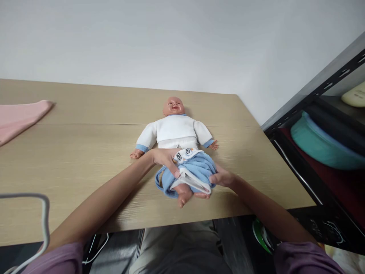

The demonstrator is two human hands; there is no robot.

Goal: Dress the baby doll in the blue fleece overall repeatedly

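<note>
A baby doll [177,127] lies on its back on the wooden table, its head toward the wall. It wears a white top with blue cuffs and white bottoms. Blue terry cloth with white trim and an embroidered face, which looks like a small garment [196,167], is bunched around the doll's lower legs. Both of the doll's feet stick out of it toward me. My left hand [167,158] grips the cloth on the left side, thumb on top near the white trim. On the right side my right hand [222,177] pinches the blue cloth; some of its fingers are hidden.
Pink cloth [19,118] lies at the table's left edge. A grey-white cable [44,213] curves up at the lower left. To the right, a black metal shelf [299,167] holds a teal basin [319,146]. The wooden table [85,152] meets the wall behind the doll.
</note>
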